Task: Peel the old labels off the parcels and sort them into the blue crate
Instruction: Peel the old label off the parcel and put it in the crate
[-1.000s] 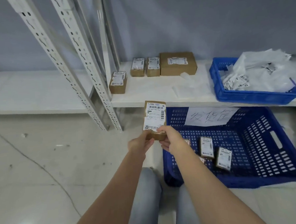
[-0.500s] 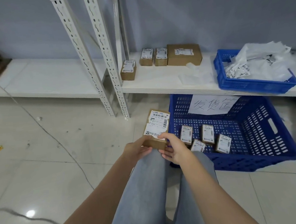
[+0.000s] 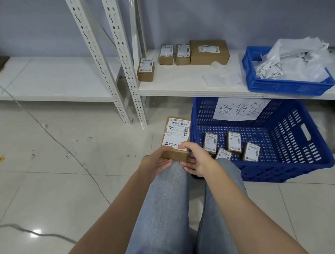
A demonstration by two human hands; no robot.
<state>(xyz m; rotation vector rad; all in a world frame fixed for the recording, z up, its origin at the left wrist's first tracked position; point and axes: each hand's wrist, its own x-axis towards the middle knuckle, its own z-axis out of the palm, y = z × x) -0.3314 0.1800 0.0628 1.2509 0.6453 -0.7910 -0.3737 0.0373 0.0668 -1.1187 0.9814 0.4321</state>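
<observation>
A small brown parcel (image 3: 176, 144) with a white label on top sits above my knees, just left of the big blue crate (image 3: 293, 148). My left hand (image 3: 155, 163) holds its near left corner. My right hand (image 3: 196, 158) grips its near right edge, thumb on the label's lower corner. Several small labelled parcels (image 3: 234, 141) lie inside the crate, which carries a handwritten paper sign (image 3: 240, 108).
On the low white shelf (image 3: 179, 83) stand three small labelled boxes (image 3: 146, 69) and one larger box (image 3: 208, 51). A smaller blue basket (image 3: 285, 84) at the right holds crumpled label paper. Slotted rack posts (image 3: 123, 60) rise at the centre. A cable (image 3: 51, 134) runs across the tiled floor.
The parcel and both hands have come down from in front of the shelf to just above my knees. The view has tilted down and left. More of the crate's contents show.
</observation>
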